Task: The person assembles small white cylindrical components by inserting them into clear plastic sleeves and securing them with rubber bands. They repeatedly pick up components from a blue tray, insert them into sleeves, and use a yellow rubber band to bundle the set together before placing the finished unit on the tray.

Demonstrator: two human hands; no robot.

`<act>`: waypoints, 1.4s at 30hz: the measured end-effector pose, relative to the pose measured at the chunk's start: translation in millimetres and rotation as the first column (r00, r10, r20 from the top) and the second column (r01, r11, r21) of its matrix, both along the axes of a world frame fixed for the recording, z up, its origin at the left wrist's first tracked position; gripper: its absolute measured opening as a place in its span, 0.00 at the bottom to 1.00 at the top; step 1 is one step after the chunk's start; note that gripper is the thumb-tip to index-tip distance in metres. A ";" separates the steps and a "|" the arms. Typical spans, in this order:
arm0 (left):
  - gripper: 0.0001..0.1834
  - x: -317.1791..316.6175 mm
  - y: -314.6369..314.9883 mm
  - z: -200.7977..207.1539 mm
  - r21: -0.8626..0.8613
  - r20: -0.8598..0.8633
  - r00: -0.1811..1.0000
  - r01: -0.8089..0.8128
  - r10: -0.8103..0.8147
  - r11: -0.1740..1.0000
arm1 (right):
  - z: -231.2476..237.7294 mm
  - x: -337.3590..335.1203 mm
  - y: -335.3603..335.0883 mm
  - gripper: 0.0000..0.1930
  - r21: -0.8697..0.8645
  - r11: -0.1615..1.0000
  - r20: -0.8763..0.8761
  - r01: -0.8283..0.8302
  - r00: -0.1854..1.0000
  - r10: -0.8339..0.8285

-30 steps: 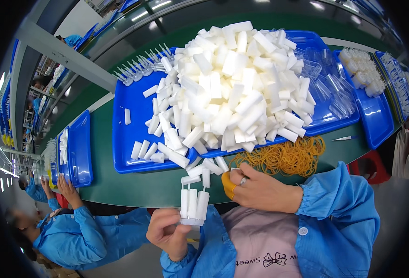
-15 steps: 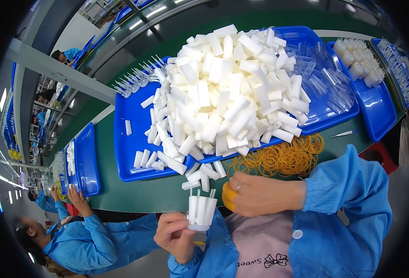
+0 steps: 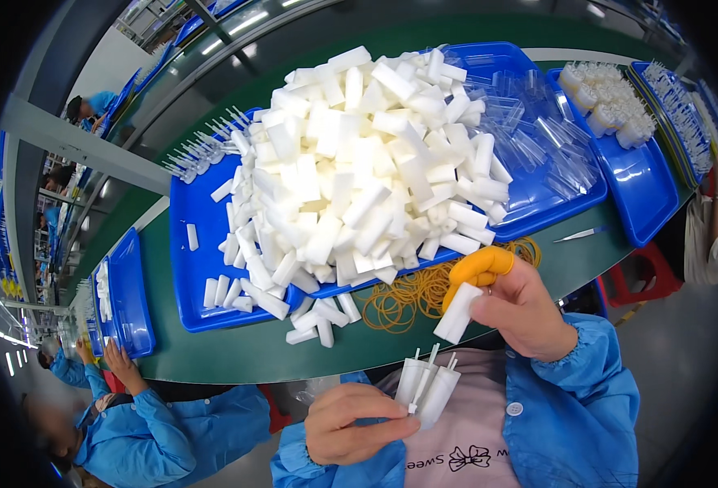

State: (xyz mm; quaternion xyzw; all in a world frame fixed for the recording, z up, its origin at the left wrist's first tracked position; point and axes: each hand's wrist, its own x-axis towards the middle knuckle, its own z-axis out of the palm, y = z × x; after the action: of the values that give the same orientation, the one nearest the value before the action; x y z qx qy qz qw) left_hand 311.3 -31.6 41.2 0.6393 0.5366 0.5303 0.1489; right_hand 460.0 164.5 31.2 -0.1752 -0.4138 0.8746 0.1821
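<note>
My left hand [image 3: 357, 424] is closed, its thumb and fingers pinching a small pronged holder [image 3: 414, 404]. White foam pieces [image 3: 438, 394] sit on some of its thin upright prongs, and the holder tilts to the right. Just above and to the right, my right hand [image 3: 525, 305] grips one loose white foam block [image 3: 458, 315] between thumb and fingertips. Orange-yellow finger covers [image 3: 482, 264] are on fingers of that hand. The held block is apart from the holder. Beyond both hands rises a large heap of white foam blocks [image 3: 359, 163].
The heap fills blue trays [image 3: 192, 276] on a green table [image 3: 237, 354]. Yellow rubber bands [image 3: 395, 301] lie before it. Clear plastic tubes [image 3: 530, 122] and tweezers [image 3: 580, 234] are at the right. A co-worker in blue [image 3: 172, 423] sits at the left by another tray [image 3: 135, 285].
My right hand has moved right from beside the rubber bands and now shows a foam block in its fingers. My left hand has shifted right with the holder, which is now tilted.
</note>
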 end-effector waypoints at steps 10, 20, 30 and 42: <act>0.19 4.3 6.0 0.1 0.004 -0.096 0.995 -0.010 0.010 1.000 | -7.0 5.3 0.6 0.12 0.207 0.970 0.019 -0.129 0.992 0.128; 0.16 -1.3 11.5 10.2 -0.067 -0.460 0.878 0.114 -0.133 0.991 | -2.1 3.7 2.9 0.08 0.606 0.769 0.061 -0.203 0.976 0.209; 0.51 27.0 17.5 -16.0 -0.406 0.576 0.811 0.180 0.098 0.896 | 5.8 21.1 -6.7 0.10 0.926 0.377 -0.019 -0.003 0.998 0.055; 0.36 21.8 36.9 -17.4 -0.236 0.967 0.010 0.412 0.255 0.880 | 13.2 9.7 173.7 0.16 0.942 -0.321 -0.099 -0.097 0.834 -0.543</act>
State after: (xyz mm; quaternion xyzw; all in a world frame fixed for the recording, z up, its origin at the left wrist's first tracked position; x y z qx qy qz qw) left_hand 333.1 5.2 23.8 0.0522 0.3436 0.6670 0.6590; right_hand 469.7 338.2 44.4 -0.2150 -0.9151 0.0794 0.3319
